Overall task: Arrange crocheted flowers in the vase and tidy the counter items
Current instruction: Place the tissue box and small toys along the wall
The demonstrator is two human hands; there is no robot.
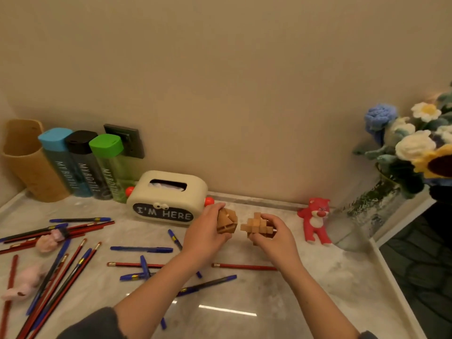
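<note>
- Left hand [205,232] curled round a tan faceted wooden puzzle block [227,221], over the pale marble counter [244,297].
- Right hand [272,238] gripping a light wooden interlocking burr puzzle [254,225], just beside the first, not touching.
- Scattered around both forearms: blue pens [141,249] and red pencils [244,266].
- Behind, near the wall: cream tissue box [168,192], red bear figurine [315,221].
- Far right: clear glass vase [362,216] holding crocheted flowers [413,144].

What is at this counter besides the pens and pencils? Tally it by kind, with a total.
Clear "MY BOTTLE" bottles with coloured lids: 3
Wooden interlocking puzzles: 2
Pink plush toys: 2
Red bear figurine: 1
Cream tissue box: 1
Tan cylindrical holder: 1
Glass vase of crocheted flowers: 1
Total: 11
</note>
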